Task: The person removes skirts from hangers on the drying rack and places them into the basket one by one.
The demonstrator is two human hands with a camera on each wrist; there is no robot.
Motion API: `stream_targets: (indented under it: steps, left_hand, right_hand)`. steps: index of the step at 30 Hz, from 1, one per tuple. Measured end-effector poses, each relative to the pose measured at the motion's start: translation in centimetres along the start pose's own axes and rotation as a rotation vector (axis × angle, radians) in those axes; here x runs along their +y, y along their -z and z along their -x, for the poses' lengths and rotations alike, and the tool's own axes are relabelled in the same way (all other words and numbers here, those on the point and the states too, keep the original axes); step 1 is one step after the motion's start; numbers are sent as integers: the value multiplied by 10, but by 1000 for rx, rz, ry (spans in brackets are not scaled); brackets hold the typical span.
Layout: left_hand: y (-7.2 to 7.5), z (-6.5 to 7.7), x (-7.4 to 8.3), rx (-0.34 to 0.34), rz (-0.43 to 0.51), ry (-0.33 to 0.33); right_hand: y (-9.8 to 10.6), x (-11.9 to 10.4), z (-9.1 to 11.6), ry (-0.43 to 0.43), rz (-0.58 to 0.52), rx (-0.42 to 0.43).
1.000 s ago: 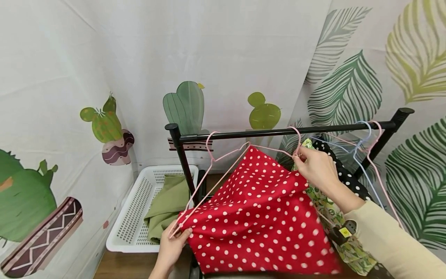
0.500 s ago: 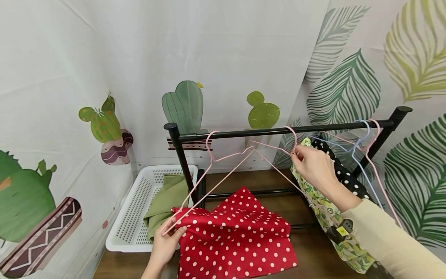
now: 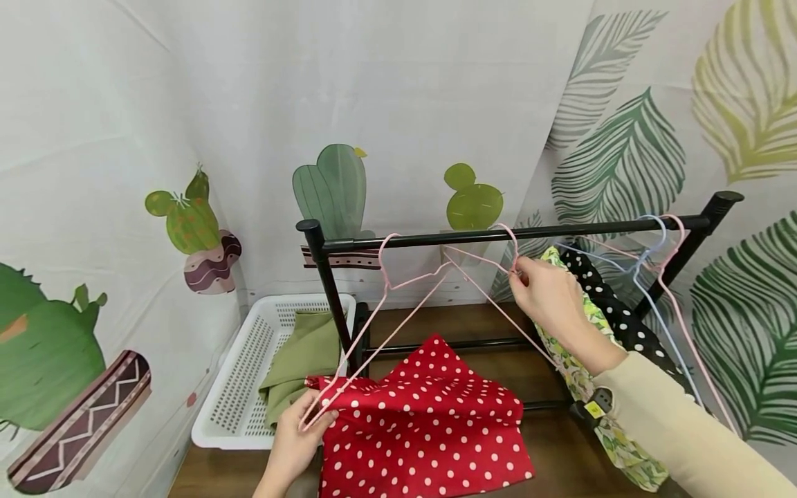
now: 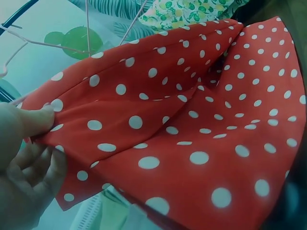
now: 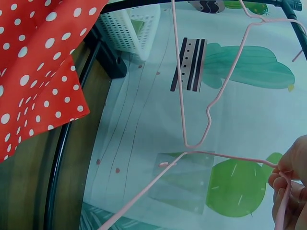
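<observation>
A red cloth with white dots (image 3: 429,422) hangs from my left hand (image 3: 289,443). In the left wrist view my thumb (image 4: 36,120) lies over the cloth's edge and pinches it against the fingers below. The lower left end of a pink wire hanger (image 3: 387,280) is at that same hand; its hook sits on the black rail (image 3: 436,239). My right hand (image 3: 551,294) pinches a second pink hanger (image 3: 515,252) at the neck, under its hook on the rail. No cloth is on this hanger's near end, and the cloth's far side droops free below.
A white basket (image 3: 214,408) with a folded green cloth (image 3: 305,353) stands left of the rack. A yellow-green patterned garment (image 3: 575,373), a black dotted one (image 3: 613,311) and blue (image 3: 650,294) and pink hangers are at the rail's right. Wooden surface (image 3: 398,319) lies below.
The cloth's right side has dropped away from the right hand and the second hanger, and now hangs lower. The right hand has moved that hanger slightly left along the rail. The left hand keeps its hold.
</observation>
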State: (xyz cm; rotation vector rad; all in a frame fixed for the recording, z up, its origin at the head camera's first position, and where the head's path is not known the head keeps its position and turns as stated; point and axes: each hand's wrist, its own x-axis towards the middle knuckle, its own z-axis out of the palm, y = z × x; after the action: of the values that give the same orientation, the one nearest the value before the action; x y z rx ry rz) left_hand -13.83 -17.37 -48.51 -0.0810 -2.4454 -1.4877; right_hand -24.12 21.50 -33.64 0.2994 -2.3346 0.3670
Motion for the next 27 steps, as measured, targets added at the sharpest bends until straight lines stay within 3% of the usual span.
stream_targets:
  steps: [2,4,10,16,22,27]
  left_hand:
    - [2,0,3,1,-10,-60]
    - [4,0,6,3,-2,-79]
    - [11,-6,7,23,8,-20]
    - [21,-10,11,39,-61,-28]
    - [37,-17,31,53,-115,-55]
    - [52,-28,54,85,-172,-122]
  right_hand:
    - [-1,-2,-1,-1,2,-1]
    - [-3,-4,-3,4,3,0]
    - [-7,-10,-5,5,-9,5]
    - [-9,-15,-8,-8,-16,-5]
    - [-9,-20,-10,7,-13,-1]
    - [-11,-23,-10,10,-22,-2]
